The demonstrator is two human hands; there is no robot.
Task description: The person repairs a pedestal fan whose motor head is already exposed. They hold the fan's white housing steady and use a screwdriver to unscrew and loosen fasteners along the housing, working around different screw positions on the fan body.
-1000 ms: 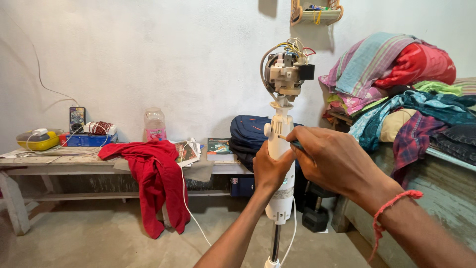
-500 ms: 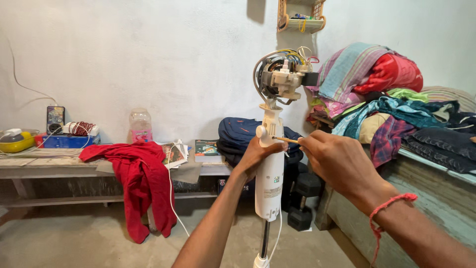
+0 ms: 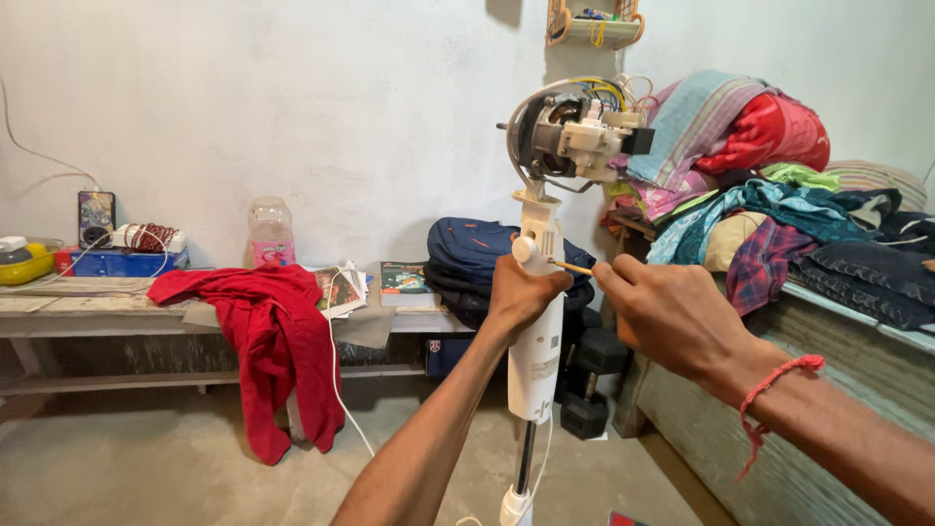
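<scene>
Fan stand: white column (image 3: 537, 331) stands upright in the middle of the room, its bare motor (image 3: 565, 131) with loose wires on top.
Left hand: left hand (image 3: 521, 292) is wrapped tight around the column just below its round knob.
Right hand: right hand (image 3: 672, 314) pinches a thin screwdriver (image 3: 570, 266), tip touching the column's right side.
Left side: red cloth (image 3: 268, 331) hangs over a wooden bench (image 3: 117, 317) by the far wall.
Right side: piled clothes (image 3: 779, 195) lie on a bed.
</scene>
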